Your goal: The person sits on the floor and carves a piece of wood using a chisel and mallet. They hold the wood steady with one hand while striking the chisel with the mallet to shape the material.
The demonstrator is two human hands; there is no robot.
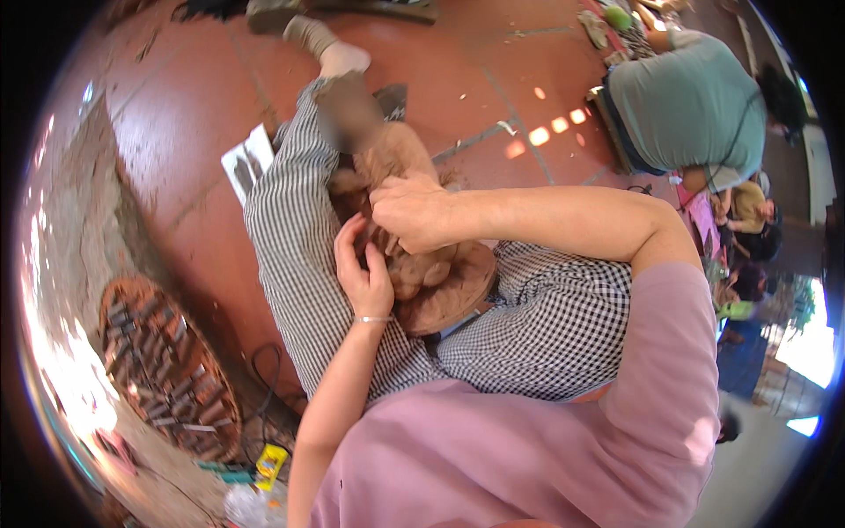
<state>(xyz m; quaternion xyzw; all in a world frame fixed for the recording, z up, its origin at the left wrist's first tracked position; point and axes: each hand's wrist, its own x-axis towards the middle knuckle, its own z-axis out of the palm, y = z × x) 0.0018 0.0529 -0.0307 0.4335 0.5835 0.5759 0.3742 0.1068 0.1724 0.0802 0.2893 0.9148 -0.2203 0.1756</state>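
A brown carved wooden figure (pixel 409 275) with rounded shapes lies between my legs, its round flat base (pixel 458 295) facing toward me. On its left side, my left hand (pixel 363 273) bends its fingers around the carving, thumb apart from them. My right hand (pixel 414 211) is closed in a tight grip over the middle of the figure. Whatever is inside that fist is hidden, and the fingertips are covered by the hand itself. The figure's far end is blurred.
A round woven tray (pixel 113 330) full of carving chisels (pixel 176 387) stands at left on a stone-like ledge (pixel 97 202). A white sheet (pixel 231 158) with dark pointed pieces lies beside my left leg. A yellow packet (pixel 270 466) is at lower left. Another person (pixel 691 101) sits at far right.
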